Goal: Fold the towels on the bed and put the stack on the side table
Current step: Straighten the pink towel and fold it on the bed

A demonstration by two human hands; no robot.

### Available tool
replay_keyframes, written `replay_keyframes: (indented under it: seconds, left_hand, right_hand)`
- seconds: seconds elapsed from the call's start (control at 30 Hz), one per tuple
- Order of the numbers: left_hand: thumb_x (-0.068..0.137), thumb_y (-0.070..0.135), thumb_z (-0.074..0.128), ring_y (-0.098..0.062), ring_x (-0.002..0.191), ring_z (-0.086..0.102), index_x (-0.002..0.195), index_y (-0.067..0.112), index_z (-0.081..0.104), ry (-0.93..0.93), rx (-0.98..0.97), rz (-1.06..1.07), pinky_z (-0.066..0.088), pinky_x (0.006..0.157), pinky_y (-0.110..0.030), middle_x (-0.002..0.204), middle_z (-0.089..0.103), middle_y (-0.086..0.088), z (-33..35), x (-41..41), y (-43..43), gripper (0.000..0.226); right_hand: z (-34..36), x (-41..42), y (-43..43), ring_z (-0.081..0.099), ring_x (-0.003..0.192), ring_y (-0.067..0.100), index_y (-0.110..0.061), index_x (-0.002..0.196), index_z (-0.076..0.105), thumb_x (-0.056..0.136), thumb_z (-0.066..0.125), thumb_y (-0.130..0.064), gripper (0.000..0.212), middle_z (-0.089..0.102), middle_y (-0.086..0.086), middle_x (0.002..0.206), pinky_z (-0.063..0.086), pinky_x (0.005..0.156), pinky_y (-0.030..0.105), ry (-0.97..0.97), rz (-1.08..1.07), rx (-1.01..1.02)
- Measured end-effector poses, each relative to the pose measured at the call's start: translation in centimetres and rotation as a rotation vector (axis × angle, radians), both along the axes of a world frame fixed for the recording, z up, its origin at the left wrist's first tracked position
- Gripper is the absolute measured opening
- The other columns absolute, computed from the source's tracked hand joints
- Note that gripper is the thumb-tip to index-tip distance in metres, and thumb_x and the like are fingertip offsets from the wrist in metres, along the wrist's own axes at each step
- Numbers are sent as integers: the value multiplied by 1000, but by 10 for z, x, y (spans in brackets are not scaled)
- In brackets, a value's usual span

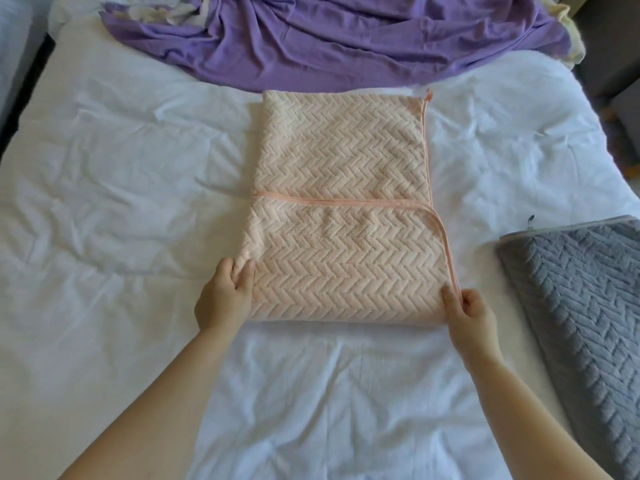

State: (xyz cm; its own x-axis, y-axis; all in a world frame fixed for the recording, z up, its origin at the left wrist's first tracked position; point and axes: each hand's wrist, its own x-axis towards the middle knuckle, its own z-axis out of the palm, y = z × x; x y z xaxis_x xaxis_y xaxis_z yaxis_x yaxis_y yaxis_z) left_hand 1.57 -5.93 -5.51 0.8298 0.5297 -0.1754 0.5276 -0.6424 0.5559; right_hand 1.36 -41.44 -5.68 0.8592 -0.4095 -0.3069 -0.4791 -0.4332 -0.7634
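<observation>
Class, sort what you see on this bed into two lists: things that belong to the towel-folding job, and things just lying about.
Job: pink towel, held at its near corners by the left hand and right hand; grey towel.
Lying about: purple sheet; white bedcover.

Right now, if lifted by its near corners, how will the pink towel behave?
Likely floppy: the pink towel lies in soft folds. Probably light: left hand and right hand just pinch its corners. Plush texture should resist slipping.
</observation>
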Motion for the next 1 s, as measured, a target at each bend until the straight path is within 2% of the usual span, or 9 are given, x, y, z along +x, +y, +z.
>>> replay_keyframes:
  seconds: [0.23, 0.33, 0.4, 0.47, 0.57, 0.67, 0.77, 0.87, 1.0]
  left_hand:
    - [92, 50, 50, -31, 84, 59, 101, 18, 44, 97, -2, 10, 38, 64, -34, 98, 64, -5, 9, -39, -2, 34]
    - [87, 40, 64, -37, 106, 56, 116, 9, 53, -181, 236, -148, 43, 77, -43, 117, 58, -14, 24, -30, -2, 44]
    - [84, 39, 62, -34, 120, 49, 122, 12, 57, -374, 390, -386, 40, 92, -46, 133, 51, -14, 33, -11, -9, 47]
    - [89, 45, 50, -28, 134, 37, 134, 22, 51, -366, 455, -685, 29, 106, -47, 151, 36, -8, 34, 17, -23, 51]
    - [93, 62, 11, -16, 148, -6, 150, 41, 9, -55, 495, -899, -4, 117, -44, 160, -12, 8, 17, 51, -40, 61]
    - [86, 70, -4, -11, 143, -25, 146, 48, -13, 162, 503, -834, -15, 116, -45, 155, -27, 14, -17, 68, -23, 64]
    - [81, 74, -12, -8, 140, -27, 139, 53, -26, 230, 452, -726, -11, 117, -44, 151, -32, 19, -34, 71, 5, 63]
    - [84, 69, -14, -8, 144, -20, 136, 51, -29, 220, 427, -754, -9, 118, -40, 150, -33, 22, -36, 66, 21, 57]
    - [90, 59, 0, -13, 148, -6, 146, 39, -8, 74, 421, -767, -5, 118, -39, 157, -13, 12, -18, 56, 33, 60]
  right_hand:
    - [7, -38, 3, 56, 74, 22, -12, 86, 56, 91, 59, -39, 28, 57, -2, 73, 43, 61, 32, 34, -54, -24]
    - [21, -24, 7, 55, 109, 27, -15, 115, 56, 88, 61, -43, 39, 61, 3, 112, 42, 95, 45, -87, 33, -309]
    - [36, -4, 20, 38, 133, 24, -21, 133, 48, 87, 51, -50, 55, 47, 2, 140, 25, 109, 42, -202, 182, -455]
    - [43, 24, 45, 18, 145, 17, -31, 144, 36, 93, 40, -54, 56, 26, -7, 156, 14, 115, 39, -247, 447, -549]
    - [28, 61, 80, -19, 145, 12, -44, 149, 6, 95, 12, -61, 57, -15, -18, 155, -7, 118, 43, -125, 817, -648]
    - [-3, 79, 79, -24, 142, 8, -52, 145, -6, 91, 0, -68, 57, -17, -21, 156, -12, 118, 41, 41, 902, -640]
    - [-21, 86, 55, -19, 143, 4, -48, 148, -5, 89, -3, -71, 64, -13, -22, 156, -12, 118, 36, 51, 827, -684]
    - [-23, 84, 33, -17, 144, 5, -45, 148, -5, 88, -1, -71, 66, -14, -24, 154, -12, 118, 38, 107, 753, -714]
    - [-8, 66, -3, -14, 145, 7, -42, 150, -5, 87, 6, -69, 69, -12, -21, 155, -2, 120, 37, 151, 668, -614]
